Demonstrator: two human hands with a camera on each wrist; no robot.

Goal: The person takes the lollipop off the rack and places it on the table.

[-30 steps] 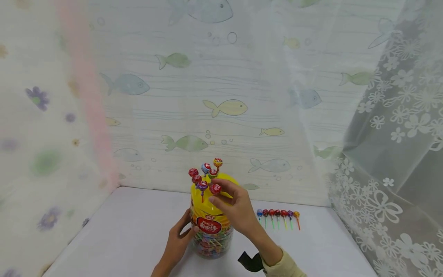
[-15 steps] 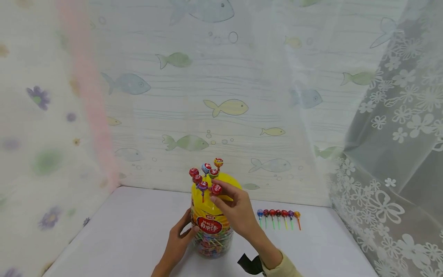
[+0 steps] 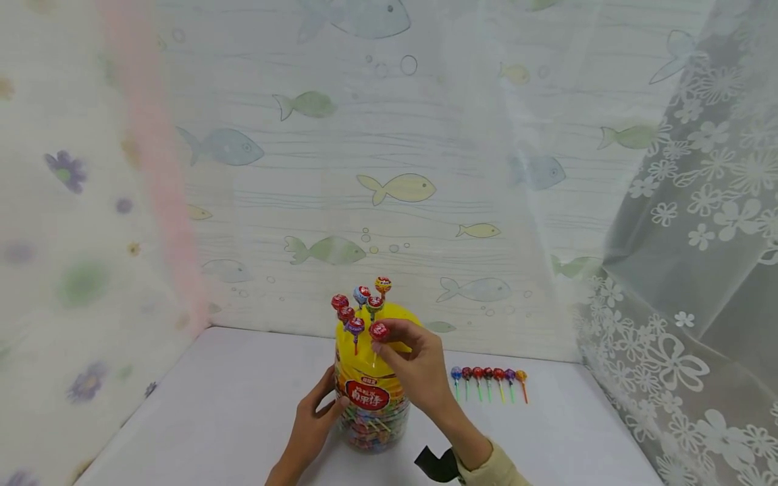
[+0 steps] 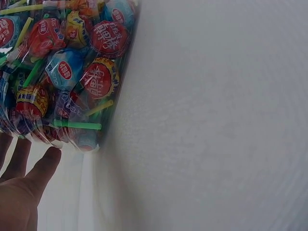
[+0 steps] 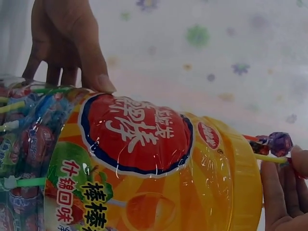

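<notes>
Here, jar: a see-through jar (image 3: 372,424) packed with wrapped lollipops stands upright on the white tabletop (image 3: 243,405), topped by a yellow lid (image 3: 398,312).
Standing lollipops (image 3: 361,295): six rise from the jar's lid, at its left and middle, in yellow, blue, green, red and purple wrappers.
Lying lollipops (image 3: 488,373): seven in a row, right of the jar.
Backdrop: fish-print cloth (image 3: 395,155) behind the jar; a sheer curtain (image 3: 699,270) with white flowers to its right.
In the way: the right-hand grip (image 3: 419,368) covers the lid's right part; the left-hand grip (image 3: 315,413) hides the jar's left edge.
Writing: white Chinese characters on the jar's red oval label (image 5: 137,132), ending in 棒; nearby, 什锦口味 and 棒棒.
Red lollipop (image 3: 379,331): just above the jar's lid, at the tips of the right-hand grip, thumb and fingers closed in a pinch; whether its stick enters the lid cannot be told.
Left-hand grip: fingers extended against the jar's left side, thumb touching the label.
</notes>
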